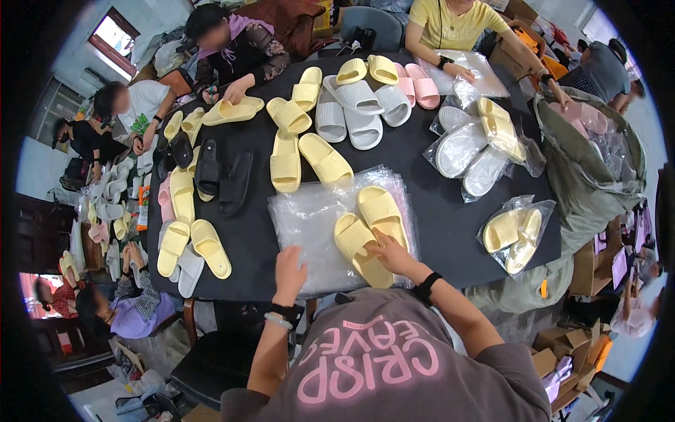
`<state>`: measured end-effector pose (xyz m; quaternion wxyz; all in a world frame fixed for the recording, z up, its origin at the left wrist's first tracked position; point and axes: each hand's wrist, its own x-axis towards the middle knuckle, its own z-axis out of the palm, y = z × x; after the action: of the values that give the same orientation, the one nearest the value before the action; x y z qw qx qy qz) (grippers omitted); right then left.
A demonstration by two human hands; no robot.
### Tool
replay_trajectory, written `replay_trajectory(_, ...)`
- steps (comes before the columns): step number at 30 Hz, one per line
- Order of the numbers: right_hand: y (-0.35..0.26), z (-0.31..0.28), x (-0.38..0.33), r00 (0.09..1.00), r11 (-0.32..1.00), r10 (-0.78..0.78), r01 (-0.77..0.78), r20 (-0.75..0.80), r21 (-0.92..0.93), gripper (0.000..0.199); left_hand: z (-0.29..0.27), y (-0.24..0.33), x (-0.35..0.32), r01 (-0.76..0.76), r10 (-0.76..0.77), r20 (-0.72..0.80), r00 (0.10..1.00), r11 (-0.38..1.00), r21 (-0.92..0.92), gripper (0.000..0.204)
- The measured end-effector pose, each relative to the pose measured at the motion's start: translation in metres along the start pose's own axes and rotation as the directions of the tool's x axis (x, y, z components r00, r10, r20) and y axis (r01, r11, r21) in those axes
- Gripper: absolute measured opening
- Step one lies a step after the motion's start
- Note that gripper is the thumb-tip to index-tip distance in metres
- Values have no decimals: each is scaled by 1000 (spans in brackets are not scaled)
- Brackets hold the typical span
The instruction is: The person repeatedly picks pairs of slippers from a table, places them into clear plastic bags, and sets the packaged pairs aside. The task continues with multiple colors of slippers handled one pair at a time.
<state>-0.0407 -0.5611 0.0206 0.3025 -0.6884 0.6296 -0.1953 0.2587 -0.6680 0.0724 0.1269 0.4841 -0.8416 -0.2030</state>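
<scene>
In front of me a stack of clear plastic bags (pixel 302 225) lies on the dark tabletop. A pair of yellow slide slippers (pixel 380 211) rests on its right part. My right hand (pixel 394 254) grips the nearer yellow slide (pixel 355 243) by its opening, partly hiding it. At the stack's near left edge is my left hand (pixel 290 273), holding nothing, its fingers apart. Just beyond the bags lie more loose yellow slides (pixel 325 159). A bagged pair of yellow slides (pixel 518 232) sits to the right.
Grey slides (pixel 362 98), pink slides (pixel 422 86) and black slides (pixel 235 183) spread over the dark table (pixel 415 151). Bagged slides (pixel 460 151) pile at the right, beside a large green sack (pixel 583 183). Across the table, a co-worker's hand (pixel 239 90) touches a yellow slide.
</scene>
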Motion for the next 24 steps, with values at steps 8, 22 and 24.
replay_trajectory(8, 13, -5, -18, 986, 981, -144, 153, -88, 115, 69, 84, 112, 76, -56, 228, 339, 913, 892, -449, 50)
replay_trajectory(22, 34, -29, -36, 791, 866, 272, 47, -548, 498, 37, -12, 114, 81, 165, 87, 347, 934, 756, -634, 21)
replay_trajectory(24, 40, -19, -34, 876, 799, 310, -29, -370, 601, 43, -55, 114, 70, 156, 74, 309, 948, 739, -655, 20)
